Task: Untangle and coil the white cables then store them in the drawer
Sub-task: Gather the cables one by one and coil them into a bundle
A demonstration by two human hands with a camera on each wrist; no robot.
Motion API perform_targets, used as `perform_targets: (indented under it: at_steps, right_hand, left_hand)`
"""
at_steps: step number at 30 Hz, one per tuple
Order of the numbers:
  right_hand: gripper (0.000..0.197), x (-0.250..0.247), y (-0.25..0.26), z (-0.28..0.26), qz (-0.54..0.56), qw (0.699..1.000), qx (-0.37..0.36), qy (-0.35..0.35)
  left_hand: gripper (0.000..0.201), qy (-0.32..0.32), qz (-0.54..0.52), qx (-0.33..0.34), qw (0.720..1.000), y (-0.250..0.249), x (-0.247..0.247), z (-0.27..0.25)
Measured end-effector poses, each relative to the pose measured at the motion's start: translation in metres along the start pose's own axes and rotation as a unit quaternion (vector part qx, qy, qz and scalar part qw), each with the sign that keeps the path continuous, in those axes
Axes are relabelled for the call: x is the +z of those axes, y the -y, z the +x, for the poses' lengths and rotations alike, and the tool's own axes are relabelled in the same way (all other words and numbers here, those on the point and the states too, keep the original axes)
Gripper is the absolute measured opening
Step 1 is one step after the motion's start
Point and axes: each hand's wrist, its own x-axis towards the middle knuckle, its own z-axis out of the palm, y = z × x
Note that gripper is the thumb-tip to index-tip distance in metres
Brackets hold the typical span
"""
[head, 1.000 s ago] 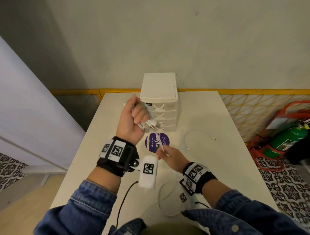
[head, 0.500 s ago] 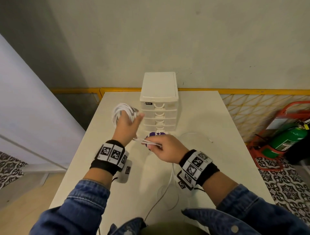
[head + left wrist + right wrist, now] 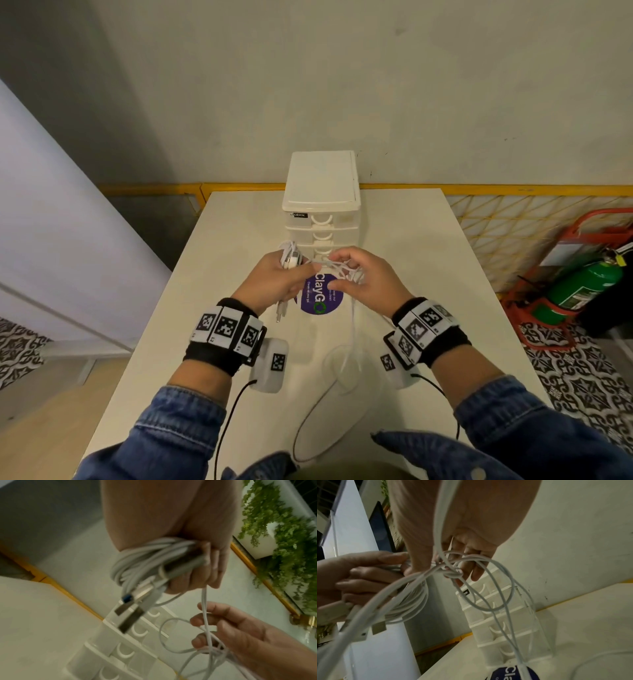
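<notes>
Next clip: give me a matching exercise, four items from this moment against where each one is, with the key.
Items:
1. coiled cable bundle
2. knotted cable tangle
3. purple sticker
4. drawer unit

Places:
A. flat on the table, below the hands
B. gripped in the left hand
C. standing at the table's far edge
D. at the right hand fingers

Pairs: 1-B, 2-D, 3-A, 4-C

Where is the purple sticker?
In the head view, the purple sticker lies flat on the white table, just in front of the little drawer box and partly hidden beneath both hands.
</notes>
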Motion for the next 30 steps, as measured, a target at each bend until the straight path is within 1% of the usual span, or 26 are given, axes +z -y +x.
perform_targets:
  at_steps: [2, 4, 7, 9, 10, 11, 13, 15, 17, 18, 20, 21, 22, 25, 26, 27, 28, 29, 30]
  right_hand:
    - [0.043, 0.005, -0.005, -0.004, -0.001, 1.0, -0.022, -0.008]
    - [0.042, 0.007, -0.008, -0.006, 0.001, 0.999, -0.03, -0.025]
    - [0.029, 0.007, -0.011, -0.008, 0.008, 0.999, -0.004, -0.042]
    - [0.022, 0.007, -0.015, -0.009, -0.019, 0.999, 0.009, -0.037]
    - [0.019, 0.006, -0.017, -0.01, -0.033, 0.999, 0.015, -0.041]
    - [0.015, 0.004, -0.019, -0.01, -0.036, 0.998, 0.021, -0.051]
    - [0.008, -0.004, -0.021, -0.01, -0.009, 0.995, 0.038, -0.088]
    - [0.005, -0.011, -0.021, -0.008, 0.033, 0.989, 0.06, -0.131]
    - [0.012, -0.012, -0.019, -0.008, 0.055, 0.98, 0.077, -0.178]
    - [0.013, -0.012, -0.017, -0.008, 0.079, 0.97, 0.092, -0.21]
    - [0.01, -0.017, -0.016, -0.007, 0.158, 0.933, 0.142, -0.291]
    - [0.01, -0.021, -0.02, -0.007, 0.181, 0.916, 0.17, -0.317]
    - [0.01, -0.025, -0.025, -0.006, 0.179, 0.91, 0.196, -0.318]
    - [0.012, -0.023, -0.045, -0.007, 0.153, 0.919, 0.269, -0.246]
    - [0.023, -0.02, -0.05, -0.008, 0.157, 0.915, 0.3, -0.219]
    - [0.039, -0.018, -0.054, -0.009, 0.144, 0.913, 0.335, -0.183]
    - [0.055, -0.016, -0.056, -0.011, 0.088, 0.917, 0.362, -0.141]
    - [0.066, -0.016, -0.056, -0.013, -0.001, 0.92, 0.376, -0.106]
    - [0.072, -0.015, -0.055, -0.015, -0.078, 0.924, 0.362, -0.099]
  left_hand:
    - [0.023, -0.029, -0.011, -0.002, 1.0, 0.001, -0.001, -0.001]
    - [0.022, -0.06, -0.03, -0.017, 0.998, 0.004, -0.004, -0.002]
    - [0.019, -0.096, -0.044, -0.041, 0.994, 0.009, -0.01, -0.002]
    - [0.013, -0.116, -0.04, -0.049, 0.991, 0.011, -0.013, -0.003]
    - [0.013, -0.126, -0.034, -0.051, 0.99, 0.012, -0.015, -0.004]
    - [0.014, -0.135, -0.026, -0.053, 0.989, 0.014, -0.018, -0.005]
    - [0.015, -0.143, -0.01, -0.051, 0.988, 0.015, -0.024, -0.008]
    - [0.018, -0.131, 0.009, -0.052, 0.99, 0.016, -0.028, -0.01]
    - [0.021, -0.111, 0.03, -0.051, 0.992, 0.017, -0.027, -0.011]
    - [0.022, -0.108, 0.036, -0.051, 0.992, 0.017, -0.026, -0.012]
    - [0.021, -0.111, 0.041, -0.054, 0.991, 0.018, -0.028, -0.013]
    - [0.02, -0.115, 0.041, -0.057, 0.991, 0.019, -0.03, -0.013]
    - [0.019, -0.122, 0.041, -0.059, 0.99, 0.019, -0.033, -0.013]
    - [0.018, -0.152, 0.032, -0.054, 0.986, 0.021, -0.036, -0.012]
    - [0.018, -0.161, 0.032, -0.049, 0.985, 0.02, -0.035, -0.012]
    - [0.018, -0.17, 0.031, -0.042, 0.984, 0.02, -0.034, -0.011]
    - [0.018, -0.176, 0.03, -0.035, 0.983, 0.019, -0.033, -0.011]
    - [0.018, -0.178, 0.031, -0.029, 0.983, 0.018, -0.032, -0.011]
    - [0.019, -0.179, 0.036, -0.025, 0.983, 0.017, -0.031, -0.011]
